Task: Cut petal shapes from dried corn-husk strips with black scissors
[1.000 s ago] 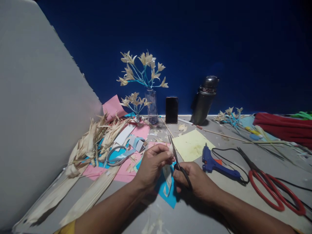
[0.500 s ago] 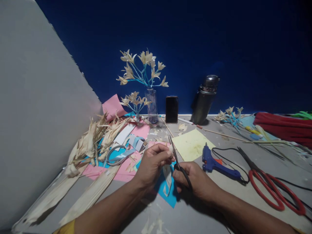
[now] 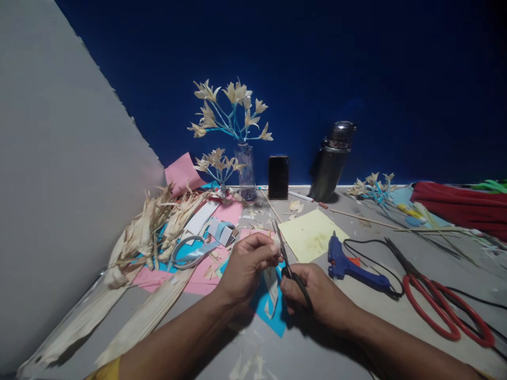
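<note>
Near the middle of the table, my left hand (image 3: 249, 266) pinches a small pale piece of corn husk (image 3: 276, 240) between thumb and fingers. My right hand (image 3: 311, 293) grips black-handled scissors (image 3: 285, 258), whose blades point up and away and lie against the husk piece. Whether the blades are fully closed is hard to make out. Below both hands a blue paper sheet (image 3: 273, 316) lies on the table, with a strip of pale husk (image 3: 272, 295) over it.
Dried corn husks (image 3: 144, 227) pile at left beside a tape roll (image 3: 190, 253). Behind stand a bottle of husk flowers (image 3: 245, 171), a phone (image 3: 278, 178) and a flask (image 3: 332, 158). To the right lie a blue glue gun (image 3: 352, 269), its cord and red-handled scissors (image 3: 433, 295).
Almost nothing differs. Both hands, the husk piece and the scissors keep their places, and the whole view has shifted very slightly.
</note>
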Demonstrator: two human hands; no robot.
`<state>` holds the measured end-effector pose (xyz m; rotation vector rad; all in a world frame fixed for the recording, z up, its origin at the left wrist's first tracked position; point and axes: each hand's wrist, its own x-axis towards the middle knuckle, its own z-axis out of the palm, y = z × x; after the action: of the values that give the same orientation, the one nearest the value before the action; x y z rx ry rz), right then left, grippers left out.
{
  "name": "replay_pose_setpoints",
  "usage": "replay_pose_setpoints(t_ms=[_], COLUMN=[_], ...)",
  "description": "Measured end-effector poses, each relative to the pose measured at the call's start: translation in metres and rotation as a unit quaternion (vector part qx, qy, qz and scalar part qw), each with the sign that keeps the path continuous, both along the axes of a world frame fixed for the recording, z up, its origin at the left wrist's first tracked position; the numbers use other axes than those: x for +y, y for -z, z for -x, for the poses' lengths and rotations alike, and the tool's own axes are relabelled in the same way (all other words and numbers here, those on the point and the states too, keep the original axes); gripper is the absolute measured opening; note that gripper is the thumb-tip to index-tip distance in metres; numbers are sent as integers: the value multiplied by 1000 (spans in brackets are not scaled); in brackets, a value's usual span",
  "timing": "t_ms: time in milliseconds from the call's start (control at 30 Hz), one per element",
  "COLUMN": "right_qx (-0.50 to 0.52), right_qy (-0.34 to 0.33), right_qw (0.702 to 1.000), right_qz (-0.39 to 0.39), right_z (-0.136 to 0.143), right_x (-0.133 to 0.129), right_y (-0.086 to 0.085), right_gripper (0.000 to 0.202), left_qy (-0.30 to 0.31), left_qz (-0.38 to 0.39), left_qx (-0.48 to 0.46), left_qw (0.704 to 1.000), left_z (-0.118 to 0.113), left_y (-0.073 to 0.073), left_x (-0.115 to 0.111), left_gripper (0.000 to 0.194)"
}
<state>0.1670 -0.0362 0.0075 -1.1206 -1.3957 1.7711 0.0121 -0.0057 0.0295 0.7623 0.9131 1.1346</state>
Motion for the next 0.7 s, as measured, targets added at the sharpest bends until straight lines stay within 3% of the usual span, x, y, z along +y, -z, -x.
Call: replay_pose_setpoints(t_ms=[700], right_qx=[-5], right_qy=[8], right_qw=[1000], right_qz=[-7], right_z=[-1], right_x=[1], right_y=[-3], right_gripper=[47], left_qy=[8], left_qz=[8], left_qx=[-1], left_qw=[1000], left_z=[0], left_y=[-3], left_x=[-1], left_gripper=[16])
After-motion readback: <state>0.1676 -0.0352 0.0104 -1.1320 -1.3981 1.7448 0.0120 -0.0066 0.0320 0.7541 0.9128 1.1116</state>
